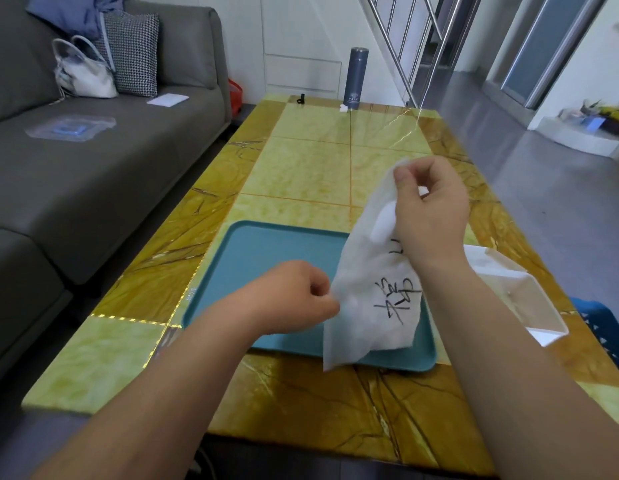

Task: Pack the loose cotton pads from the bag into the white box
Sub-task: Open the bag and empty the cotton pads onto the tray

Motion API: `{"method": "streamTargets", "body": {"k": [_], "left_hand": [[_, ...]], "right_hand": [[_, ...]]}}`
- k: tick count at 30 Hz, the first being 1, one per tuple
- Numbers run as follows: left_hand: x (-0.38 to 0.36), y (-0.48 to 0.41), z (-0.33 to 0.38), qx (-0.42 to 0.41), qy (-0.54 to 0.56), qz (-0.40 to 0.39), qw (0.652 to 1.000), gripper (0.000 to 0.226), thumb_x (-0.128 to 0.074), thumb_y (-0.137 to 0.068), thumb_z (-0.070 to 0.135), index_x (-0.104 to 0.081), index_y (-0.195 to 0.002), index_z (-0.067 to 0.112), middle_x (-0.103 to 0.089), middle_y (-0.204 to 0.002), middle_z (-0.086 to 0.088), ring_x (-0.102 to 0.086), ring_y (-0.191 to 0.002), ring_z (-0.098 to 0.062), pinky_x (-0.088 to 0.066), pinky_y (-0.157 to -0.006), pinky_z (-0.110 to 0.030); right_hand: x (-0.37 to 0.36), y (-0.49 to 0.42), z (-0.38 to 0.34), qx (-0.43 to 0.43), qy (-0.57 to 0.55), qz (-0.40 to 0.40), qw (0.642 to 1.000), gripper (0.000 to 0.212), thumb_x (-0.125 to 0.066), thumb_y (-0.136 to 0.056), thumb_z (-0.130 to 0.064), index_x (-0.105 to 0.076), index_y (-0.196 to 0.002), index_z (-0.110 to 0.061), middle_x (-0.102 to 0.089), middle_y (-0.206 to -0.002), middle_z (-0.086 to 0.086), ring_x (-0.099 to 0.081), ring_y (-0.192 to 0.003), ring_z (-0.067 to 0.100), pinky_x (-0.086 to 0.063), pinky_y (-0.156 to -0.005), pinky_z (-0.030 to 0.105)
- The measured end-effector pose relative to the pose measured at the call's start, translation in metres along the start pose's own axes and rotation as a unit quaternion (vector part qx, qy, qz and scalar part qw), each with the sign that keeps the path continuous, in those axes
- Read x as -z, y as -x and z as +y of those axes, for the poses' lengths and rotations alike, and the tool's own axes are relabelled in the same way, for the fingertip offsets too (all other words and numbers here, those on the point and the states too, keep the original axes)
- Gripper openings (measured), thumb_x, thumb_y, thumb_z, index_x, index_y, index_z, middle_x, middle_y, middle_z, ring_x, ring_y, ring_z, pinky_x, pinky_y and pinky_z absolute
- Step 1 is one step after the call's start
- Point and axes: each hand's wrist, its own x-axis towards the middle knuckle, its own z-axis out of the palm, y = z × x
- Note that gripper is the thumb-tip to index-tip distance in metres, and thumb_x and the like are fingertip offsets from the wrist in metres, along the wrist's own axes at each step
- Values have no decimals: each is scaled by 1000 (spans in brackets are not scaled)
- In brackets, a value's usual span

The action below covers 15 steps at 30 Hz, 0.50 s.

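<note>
Over the table (301, 168) and tray (266, 251), right hand (429, 206) pinches the bag (370, 306) at its top, left hand (294, 296) pinches its edge, so a tilt could spill pads (384, 221) onto the tray, missing the box (529, 306) beside it.

Translucent bag (373, 282), upright; open white box (529, 306).

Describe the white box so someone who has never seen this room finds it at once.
Start at the yellow-green marble table and find the teal tray on its near half. Just right of the tray, partly behind the right forearm, sits the white box. It is open-topped and rigid, unlike the soft white bag with black writing held by the left hand and right hand.
</note>
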Motion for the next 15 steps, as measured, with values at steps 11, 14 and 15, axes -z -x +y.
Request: {"method": "streamTargets", "body": {"k": [11,14,15], "left_hand": [[-4,4,4,47,-137,-199,969,28,-69,-85,45,-76,-82,18,-76,-72,6,-66,-59,-15,-53,-57,-26],[-4,-9,1,7,-54,-52,997,43,-73,-82,65,-73,-84,22,-69,-75,6,-65,-68,-14,-50,-61,-31],[-3,-13,2,3,29,3,1000,41,-70,-84,66,-71,-86,24,-68,-77,6,-65,-69,-11,-51,-58,-29]], "right_hand": [[9,-15,20,-4,-10,29,1000,6,-66,-96,-20,-66,-91,-22,-62,-83,-18,-58,-81,-1,-50,-82,22],[5,-10,18,-12,-9,-31,999,5,-67,-97,-22,-69,-92,-21,-66,-85,-17,-52,-66,5,-48,-69,25],[3,-7,16,-14,-5,-52,999,5,-67,-98,-22,-71,-96,-21,-67,-89,-18,-53,-63,11,-50,-66,28]]}}
